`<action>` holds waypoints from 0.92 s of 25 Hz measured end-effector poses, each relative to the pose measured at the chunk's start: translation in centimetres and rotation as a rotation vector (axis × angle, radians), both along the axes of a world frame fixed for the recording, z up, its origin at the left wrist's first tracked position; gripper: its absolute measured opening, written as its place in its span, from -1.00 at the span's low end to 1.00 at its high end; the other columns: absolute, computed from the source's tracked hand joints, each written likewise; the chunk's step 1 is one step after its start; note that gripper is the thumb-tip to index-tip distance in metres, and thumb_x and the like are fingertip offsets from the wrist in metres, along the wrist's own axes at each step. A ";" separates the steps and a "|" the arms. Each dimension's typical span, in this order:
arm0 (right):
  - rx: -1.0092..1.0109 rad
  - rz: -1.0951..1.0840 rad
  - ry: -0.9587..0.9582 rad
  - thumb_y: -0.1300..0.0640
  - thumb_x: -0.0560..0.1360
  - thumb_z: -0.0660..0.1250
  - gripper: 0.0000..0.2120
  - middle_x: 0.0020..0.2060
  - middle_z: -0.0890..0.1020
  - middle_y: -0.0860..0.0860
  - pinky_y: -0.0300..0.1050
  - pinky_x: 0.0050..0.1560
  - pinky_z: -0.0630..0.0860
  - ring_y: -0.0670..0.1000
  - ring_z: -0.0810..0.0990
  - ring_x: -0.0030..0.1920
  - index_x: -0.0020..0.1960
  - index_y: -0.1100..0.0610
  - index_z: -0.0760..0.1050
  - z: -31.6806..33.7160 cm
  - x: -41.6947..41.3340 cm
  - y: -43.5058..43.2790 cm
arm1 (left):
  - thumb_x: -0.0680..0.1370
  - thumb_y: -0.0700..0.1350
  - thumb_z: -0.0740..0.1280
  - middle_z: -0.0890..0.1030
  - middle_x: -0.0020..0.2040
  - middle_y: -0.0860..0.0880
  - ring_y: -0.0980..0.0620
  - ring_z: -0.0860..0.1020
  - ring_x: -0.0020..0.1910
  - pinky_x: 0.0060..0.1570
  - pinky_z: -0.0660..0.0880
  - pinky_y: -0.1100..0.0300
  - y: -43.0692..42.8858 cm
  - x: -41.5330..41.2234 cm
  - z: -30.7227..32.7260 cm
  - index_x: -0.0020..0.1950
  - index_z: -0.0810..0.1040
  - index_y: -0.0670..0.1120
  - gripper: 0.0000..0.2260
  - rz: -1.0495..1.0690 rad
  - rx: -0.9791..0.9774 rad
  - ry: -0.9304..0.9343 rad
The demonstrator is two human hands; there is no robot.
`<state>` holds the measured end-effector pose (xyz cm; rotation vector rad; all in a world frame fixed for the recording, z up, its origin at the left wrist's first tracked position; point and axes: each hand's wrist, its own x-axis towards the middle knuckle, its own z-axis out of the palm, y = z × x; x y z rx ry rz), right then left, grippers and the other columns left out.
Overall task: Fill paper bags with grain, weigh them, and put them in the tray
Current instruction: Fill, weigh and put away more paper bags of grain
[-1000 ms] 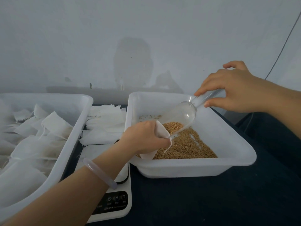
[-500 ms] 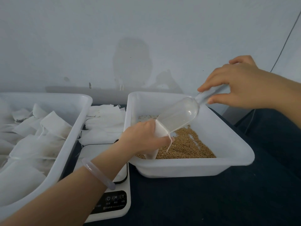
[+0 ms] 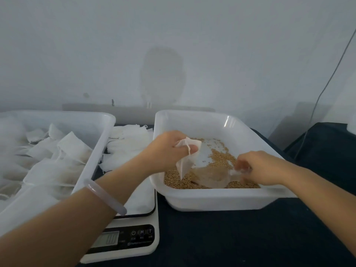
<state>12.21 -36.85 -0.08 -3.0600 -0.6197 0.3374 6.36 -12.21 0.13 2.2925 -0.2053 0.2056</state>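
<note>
White bag over the grain, scoop in the heap.

The left hand (image 3: 167, 149) pinches the mouth of the paper bag (image 3: 187, 160), which is white, creased and hangs corner-down at 9 o'clock inside the grain tray (image 3: 212, 201). The right hand (image 3: 264, 168) curls round the blurred clear scoop (image 3: 212, 178) at 5 o'clock, low in the grain (image 3: 221, 158) by the front rim. Bare tray floor lies toward 12 o'clock; the scale (image 3: 134, 239) sits outside at 8 o'clock.

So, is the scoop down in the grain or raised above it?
Down: the scoop lies low on the grain in the tray, right hand gripping its handle.
</note>
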 end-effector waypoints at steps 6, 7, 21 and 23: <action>0.326 0.149 0.065 -0.38 0.24 0.38 -0.31 0.15 0.51 -0.27 -0.26 0.17 0.41 -0.22 0.50 0.14 0.30 -0.11 0.41 2.4 -0.9 4.3 | 0.47 -0.08 0.40 0.62 -0.28 0.25 0.32 0.54 -0.33 -0.31 0.42 0.47 5.7 -3.3 3.8 -0.19 0.66 0.15 -0.88 0.008 -0.097 -0.069; 0.513 0.212 0.163 -0.45 0.15 0.36 -0.27 0.11 0.55 -0.31 -0.29 0.14 0.44 -0.28 0.52 0.11 0.25 -0.18 0.42 3.2 -1.8 5.9 | 0.46 -0.12 0.42 0.65 -0.25 0.20 0.28 0.58 -0.28 -0.23 0.49 0.40 6.8 -3.8 4.1 -0.15 0.65 0.19 -0.83 0.010 -0.110 -0.068; 0.650 0.366 0.099 -0.08 0.27 0.52 -0.64 -0.30 0.62 0.15 -0.10 -0.29 0.36 0.13 0.56 -0.30 -0.21 0.21 0.58 -1.2 -4.5 19.4 | 0.25 0.01 0.57 0.56 -0.12 0.21 0.31 0.51 -0.11 -0.15 0.39 0.44 11.9 -5.3 0.2 -0.07 0.50 0.12 -0.64 0.079 0.291 0.119; 0.628 0.359 0.106 -0.08 0.24 0.53 -0.67 -0.32 0.62 0.09 -0.12 -0.29 0.36 0.10 0.56 -0.30 -0.21 0.17 0.60 -1.0 -4.6 19.4 | 0.29 -0.05 0.52 0.52 -0.34 0.15 0.22 0.47 -0.34 -0.39 0.30 0.41 11.5 -5.3 -0.1 -0.29 0.50 0.08 -0.80 0.051 0.426 0.169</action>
